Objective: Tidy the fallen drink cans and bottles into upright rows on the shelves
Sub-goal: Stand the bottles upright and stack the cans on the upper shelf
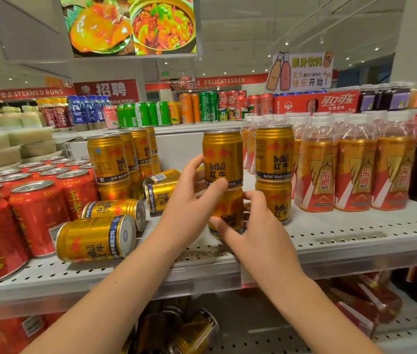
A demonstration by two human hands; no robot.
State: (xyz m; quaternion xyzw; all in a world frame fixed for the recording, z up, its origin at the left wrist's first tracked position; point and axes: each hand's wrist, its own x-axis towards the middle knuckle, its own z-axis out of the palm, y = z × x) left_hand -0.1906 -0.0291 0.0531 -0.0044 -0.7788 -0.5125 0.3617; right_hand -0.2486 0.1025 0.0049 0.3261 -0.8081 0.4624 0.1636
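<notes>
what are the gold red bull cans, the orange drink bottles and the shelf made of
Gold Red Bull cans: likely metal, glossy printed wall, ribbed silver ends.
Orange drink bottles: clear plastic apparently, liquid visible above printed sleeves.
Shelf: probably painted sheet metal, matte pale grey, perforated.

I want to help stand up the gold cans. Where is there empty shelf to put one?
Bare shelf lies along the front edge, right of the two-can stack the hands hold and before the orange bottles. There is also a gap behind the stack. The left is crowded with fallen gold cans and red cans.
</notes>
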